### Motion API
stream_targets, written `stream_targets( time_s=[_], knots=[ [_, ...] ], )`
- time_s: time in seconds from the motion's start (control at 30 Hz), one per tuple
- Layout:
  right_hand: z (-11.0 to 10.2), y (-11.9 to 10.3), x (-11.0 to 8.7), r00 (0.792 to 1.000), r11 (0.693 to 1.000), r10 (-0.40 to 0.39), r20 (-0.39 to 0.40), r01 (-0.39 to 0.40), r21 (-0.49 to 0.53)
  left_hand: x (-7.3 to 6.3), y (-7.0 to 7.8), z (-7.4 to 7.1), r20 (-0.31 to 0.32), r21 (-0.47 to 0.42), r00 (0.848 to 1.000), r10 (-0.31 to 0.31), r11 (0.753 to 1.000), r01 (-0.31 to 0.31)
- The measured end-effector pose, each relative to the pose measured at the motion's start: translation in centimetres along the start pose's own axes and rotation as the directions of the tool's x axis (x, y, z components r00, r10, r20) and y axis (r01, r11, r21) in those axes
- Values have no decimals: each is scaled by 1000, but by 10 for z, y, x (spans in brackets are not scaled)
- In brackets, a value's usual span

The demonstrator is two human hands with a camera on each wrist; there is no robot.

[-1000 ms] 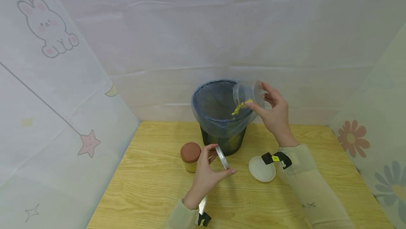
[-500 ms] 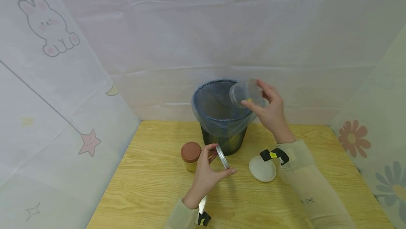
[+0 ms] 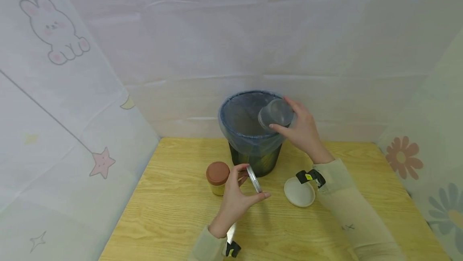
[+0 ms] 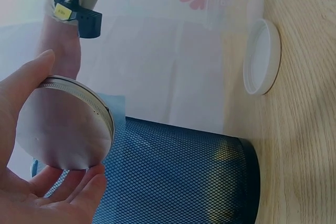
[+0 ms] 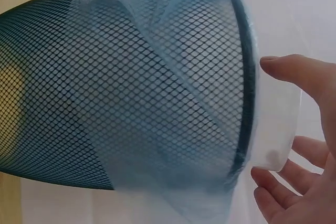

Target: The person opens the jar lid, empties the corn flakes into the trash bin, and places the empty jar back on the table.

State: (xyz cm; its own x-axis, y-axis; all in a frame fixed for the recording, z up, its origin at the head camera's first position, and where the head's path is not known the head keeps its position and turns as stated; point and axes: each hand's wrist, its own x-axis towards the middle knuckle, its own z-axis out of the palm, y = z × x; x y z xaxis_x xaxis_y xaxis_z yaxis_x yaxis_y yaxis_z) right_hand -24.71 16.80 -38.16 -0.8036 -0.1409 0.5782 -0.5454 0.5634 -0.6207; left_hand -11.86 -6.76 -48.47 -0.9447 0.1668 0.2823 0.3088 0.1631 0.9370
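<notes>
My right hand (image 3: pixel 304 132) grips a clear plastic jar (image 3: pixel 277 112) between thumb and fingers, tipped mouth-down over the opening of a black mesh bin (image 3: pixel 262 167). A blue plastic liner (image 3: pixel 235 140) folds over the bin's rim, and in the right wrist view the jar's lower end is hidden behind it. In front of the bin, my left hand (image 3: pixel 234 200) holds a round silver metal lid (image 4: pixel 68 124) by its edge, thumb on one side and fingers on the other. The lid stands tilted on edge, above the table.
A jar with a brown lid (image 3: pixel 218 173) stands on the table just left of my left hand. Flat on the wood-grain table (image 3: pixel 162 212) lies a white round lid (image 3: pixel 299 193), near my right sleeve. A pale curtain wall (image 3: pixel 199 52) rises right behind the bin.
Yellow bits slid out of the clear jar into the bin and no longer show. My right hand has moved slightly left and down, tipping the jar further over. My left hand stays put.
</notes>
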Motion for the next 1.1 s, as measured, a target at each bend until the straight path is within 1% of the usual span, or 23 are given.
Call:
stream_targets(
  time_s=[0.17,0.23,0.27,0.33,0.43,0.5,0.63,0.73,0.8,0.87,0.97,1.03,1.1],
  knots=[
    [-4,-10,4,995,998,-54,-87,56,27,-1,2,1,-6,-15,1000,-13,1000,13],
    [-5,-14,6,992,997,-69,-106,73,32,-1,2,1,-11,-20,1000,-11,1000,11],
    [-5,-15,6,992,997,-76,-98,79,27,-1,2,1,-12,-20,1000,-12,1000,12],
    [-4,-14,7,997,998,-68,-42,67,-20,-1,2,0,-11,-19,1000,-12,1000,11],
    [-1,-10,6,998,994,-32,60,38,-100,-1,2,0,-8,-11,1000,-15,1000,15],
    [1,-6,5,995,991,-6,96,18,-132,-1,1,-1,-5,-10,1000,-18,1000,18],
    [3,-4,3,998,996,4,57,1,-88,0,1,-1,-10,-6,1000,-17,1000,17],
    [2,-4,2,1000,999,7,29,-6,-51,1,3,-1,-13,-1,999,-41,999,41],
    [1,-3,2,1000,1000,18,16,-18,-23,0,3,-1,-14,-6,999,-37,999,37],
    [1,-3,1,1000,1000,30,1,-30,3,0,5,-1,-10,-8,999,-48,999,48],
    [-1,-3,0,999,999,40,-23,-39,31,0,4,-1,-10,-1,999,-35,999,35],
    [-1,-4,-1,998,998,49,-39,-47,48,1,2,0,-9,1,999,-46,999,46],
    [-1,-3,-2,997,996,58,-55,-55,65,1,-1,0,-8,1,999,-42,999,42]
  ],
)
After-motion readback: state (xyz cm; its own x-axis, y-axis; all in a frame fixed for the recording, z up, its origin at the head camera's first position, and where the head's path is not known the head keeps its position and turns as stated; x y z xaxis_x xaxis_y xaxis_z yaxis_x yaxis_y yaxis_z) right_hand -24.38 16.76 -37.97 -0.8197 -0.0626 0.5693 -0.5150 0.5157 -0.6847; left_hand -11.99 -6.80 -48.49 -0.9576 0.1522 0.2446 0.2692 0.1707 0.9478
